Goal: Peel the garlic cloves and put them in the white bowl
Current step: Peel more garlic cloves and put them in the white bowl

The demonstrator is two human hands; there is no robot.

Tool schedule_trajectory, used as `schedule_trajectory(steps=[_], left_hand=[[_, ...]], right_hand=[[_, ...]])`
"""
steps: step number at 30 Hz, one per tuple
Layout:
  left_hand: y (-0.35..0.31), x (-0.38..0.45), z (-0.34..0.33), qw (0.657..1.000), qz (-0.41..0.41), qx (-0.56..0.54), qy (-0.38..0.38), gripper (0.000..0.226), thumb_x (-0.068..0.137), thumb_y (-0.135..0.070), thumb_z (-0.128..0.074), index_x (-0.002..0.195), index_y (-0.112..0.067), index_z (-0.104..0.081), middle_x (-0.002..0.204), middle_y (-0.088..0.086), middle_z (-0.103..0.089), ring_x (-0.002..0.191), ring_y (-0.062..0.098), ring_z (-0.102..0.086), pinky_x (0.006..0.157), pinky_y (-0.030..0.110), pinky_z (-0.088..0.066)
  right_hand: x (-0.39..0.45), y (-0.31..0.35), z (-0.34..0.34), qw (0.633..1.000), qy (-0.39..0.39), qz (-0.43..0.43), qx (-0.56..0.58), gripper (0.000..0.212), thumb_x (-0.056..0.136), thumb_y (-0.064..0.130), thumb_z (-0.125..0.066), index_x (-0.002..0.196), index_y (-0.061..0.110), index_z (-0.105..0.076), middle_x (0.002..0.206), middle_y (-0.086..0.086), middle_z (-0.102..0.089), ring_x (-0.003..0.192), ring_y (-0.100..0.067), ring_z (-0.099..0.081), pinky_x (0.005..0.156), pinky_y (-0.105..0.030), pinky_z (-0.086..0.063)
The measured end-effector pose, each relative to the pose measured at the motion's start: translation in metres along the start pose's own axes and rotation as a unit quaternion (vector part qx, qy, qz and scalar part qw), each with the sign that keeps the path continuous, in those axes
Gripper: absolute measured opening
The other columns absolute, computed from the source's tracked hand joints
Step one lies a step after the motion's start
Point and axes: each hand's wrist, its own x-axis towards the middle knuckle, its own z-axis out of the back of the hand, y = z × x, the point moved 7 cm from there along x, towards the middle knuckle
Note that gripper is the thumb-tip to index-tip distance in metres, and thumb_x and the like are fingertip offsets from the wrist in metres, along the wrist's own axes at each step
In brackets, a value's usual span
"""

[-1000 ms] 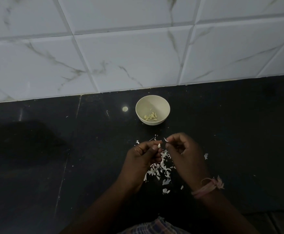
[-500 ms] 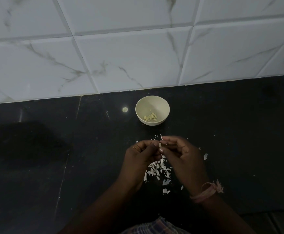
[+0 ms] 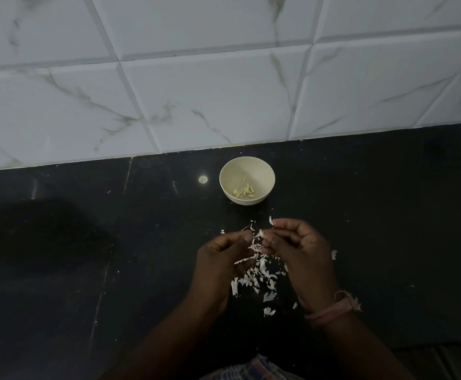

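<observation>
A small pale garlic clove with papery skin (image 3: pixel 259 233) is being pinched between both hands, left hand (image 3: pixel 222 259) and right hand (image 3: pixel 299 249) meeting fingertip to fingertip above the black stone bench (image 3: pixel 86 256). It is likely slippery; it could be dropping into the white skin scraps (image 3: pixel 254 278) at 6 o'clock, missing the round white bowl (image 3: pixel 247 180) at 12.

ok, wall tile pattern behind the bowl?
White marble-look wall tiles with thin grey-brown veins, behind the small white bowl; only the head view shows them.
</observation>
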Motion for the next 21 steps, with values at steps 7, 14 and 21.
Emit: schedule_trajectory(steps=[7, 14, 21], left_hand=[[-0.006, -0.009, -0.012, 0.998, -0.046, -0.021, 0.024, 0.019, 0.091, 0.002, -0.067, 0.107, 0.003, -0.076, 0.101, 0.021, -0.077, 0.087, 0.028, -0.076, 0.071, 0.028, -0.060], [-0.007, -0.011, -0.012, 0.997, -0.070, -0.013, 0.017, 0.015, 0.092, -0.007, -0.068, 0.103, 0.002, -0.074, 0.102, 0.023, -0.075, 0.096, 0.037, -0.074, 0.085, 0.044, -0.061], [-0.014, -0.012, -0.013, 0.996, -0.077, -0.046, 0.024, 0.008, 0.093, -0.004, -0.064, 0.097, 0.000, -0.071, 0.093, 0.018, -0.076, 0.080, 0.021, -0.074, 0.070, 0.027, -0.059]], right_hand=[[-0.004, 0.004, -0.003, 0.996, -0.018, 0.020, -0.080, 0.012, 0.086, 0.006, -0.077, 0.093, 0.008, -0.067, 0.080, -0.008, -0.076, 0.066, -0.024, -0.073, 0.058, -0.026, -0.056], [-0.008, 0.008, -0.006, 0.979, -0.036, 0.066, -0.190, 0.006, 0.089, 0.017, -0.075, 0.092, 0.020, -0.070, 0.083, 0.003, -0.075, 0.076, -0.010, -0.072, 0.066, -0.023, -0.057], [-0.004, 0.013, 0.001, 0.958, -0.066, 0.068, -0.272, 0.030, 0.093, 0.043, -0.065, 0.074, 0.020, -0.069, 0.067, -0.001, -0.069, 0.062, -0.018, -0.067, 0.063, -0.048, -0.058]])
